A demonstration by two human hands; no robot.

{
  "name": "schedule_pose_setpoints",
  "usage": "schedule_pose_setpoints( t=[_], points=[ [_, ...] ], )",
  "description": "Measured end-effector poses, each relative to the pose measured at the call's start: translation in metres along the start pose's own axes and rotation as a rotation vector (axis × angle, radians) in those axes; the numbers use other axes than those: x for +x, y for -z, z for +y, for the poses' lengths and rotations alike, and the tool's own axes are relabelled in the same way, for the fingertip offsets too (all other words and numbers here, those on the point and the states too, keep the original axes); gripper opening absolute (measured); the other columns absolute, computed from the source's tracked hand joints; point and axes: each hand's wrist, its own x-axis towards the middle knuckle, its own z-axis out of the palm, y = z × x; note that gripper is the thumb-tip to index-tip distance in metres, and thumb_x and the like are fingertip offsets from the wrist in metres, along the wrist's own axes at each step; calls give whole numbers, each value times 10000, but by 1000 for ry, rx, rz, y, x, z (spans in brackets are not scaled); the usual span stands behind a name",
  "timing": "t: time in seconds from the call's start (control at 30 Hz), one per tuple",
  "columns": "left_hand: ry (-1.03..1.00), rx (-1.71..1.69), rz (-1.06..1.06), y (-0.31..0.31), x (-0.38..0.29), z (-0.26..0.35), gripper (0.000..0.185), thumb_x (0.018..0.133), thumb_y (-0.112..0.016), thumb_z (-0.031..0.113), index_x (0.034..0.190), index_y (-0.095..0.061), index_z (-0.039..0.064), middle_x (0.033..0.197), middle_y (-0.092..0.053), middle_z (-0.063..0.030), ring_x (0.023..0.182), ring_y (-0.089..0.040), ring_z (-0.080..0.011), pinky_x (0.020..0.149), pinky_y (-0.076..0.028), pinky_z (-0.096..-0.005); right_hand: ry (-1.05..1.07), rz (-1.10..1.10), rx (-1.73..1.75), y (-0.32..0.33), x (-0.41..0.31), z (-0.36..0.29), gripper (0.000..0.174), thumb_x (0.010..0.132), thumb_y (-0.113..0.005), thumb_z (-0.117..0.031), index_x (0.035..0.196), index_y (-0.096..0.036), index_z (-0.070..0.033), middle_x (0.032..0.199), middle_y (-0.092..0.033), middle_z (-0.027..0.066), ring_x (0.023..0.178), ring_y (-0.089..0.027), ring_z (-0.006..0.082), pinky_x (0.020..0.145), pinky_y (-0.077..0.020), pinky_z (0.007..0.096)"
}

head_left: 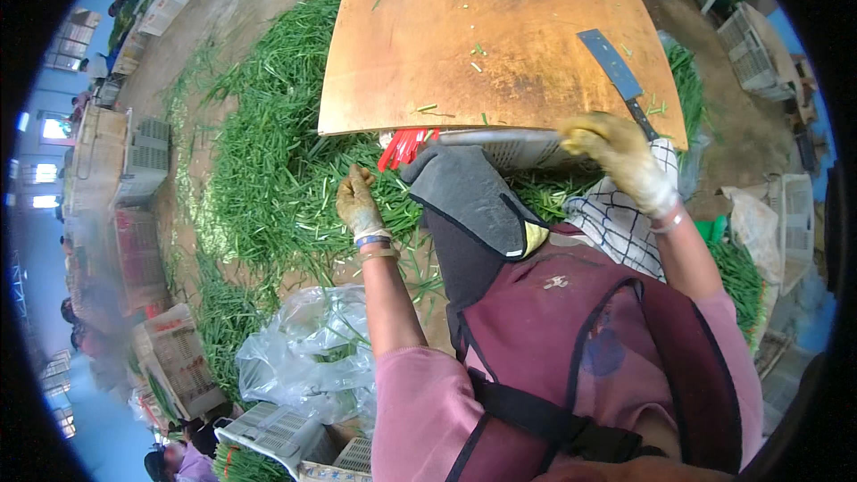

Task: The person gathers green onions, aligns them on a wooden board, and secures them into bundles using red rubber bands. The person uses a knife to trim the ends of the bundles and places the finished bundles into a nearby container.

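Observation:
My left hand [358,202], in a stained work glove, is beside the left knee, above a heap of cut green stalks [281,127]. Its fingers are bent, and whether they pinch anything is not clear. Blurred, my gloved right hand [622,157] is curled over the near edge of a wooden board [415,33]; what it may hold cannot be made out. A cleaver [609,61] lies on the board's right side, its dark handle [641,119] just beyond that hand. Red strips [405,147] stick out under the board's near edge, close to my left hand.
Under the board is a white plastic crate [529,150]. Clear plastic sheeting [308,348] and a grey crate [278,432] are at lower left. A checked cloth [619,231] hangs by my right leg. Bundled green stalks [736,284] lie at right. A person [194,462] is at the lower left.

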Motion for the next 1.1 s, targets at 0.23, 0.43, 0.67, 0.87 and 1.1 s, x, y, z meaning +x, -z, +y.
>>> schedule_pose_setpoints(
  t=[0.23,0.43,0.67,0.87,1.1],
  points=[
    [452,-235,-35,-21,-15,-12,377,972,-473,388,1122,-627,78,992,-700,-47,881,-632,-146,707,-438,-247,-480,-295,142,-121,112,31,259,950,-569,-233,959,-673,5,720,-659,83,593,-623,141,530,-513,265],
    [441,-420,9,40,-17,-29,343,970,-492,310,1106,-624,24,986,-698,-63,878,-646,-156,751,-484,-275,-818,-223,588,-179,127,61,390,954,-552,-415,947,-634,-35,540,-504,39,396,-435,145,363,-331,294],
    [362,-417,37,74,-41,-31,385,970,-504,328,1213,-591,42,1145,-663,-78,1035,-612,-191,903,-437,-342,-687,-36,974,-217,137,68,235,968,-508,-216,924,-646,-32,570,-477,-8,435,-407,111,384,-331,253],
    [552,-670,299,126,-76,-101,355,966,-467,375,1171,-619,128,1208,-653,-36,1172,-549,-218,954,-394,-399,-540,-194,606,-184,110,85,219,961,-490,-138,857,-655,-38,705,-612,2,558,-462,55,541,-400,195],
    [219,-447,522,149,-97,-61,316,960,-528,319,1074,-648,49,1012,-673,-69,991,-619,-208,913,-469,-344,-534,-168,304,-77,2,34,122,800,-635,-107,765,-657,7,622,-643,84,423,-512,101,431,-384,223]
  ],
)
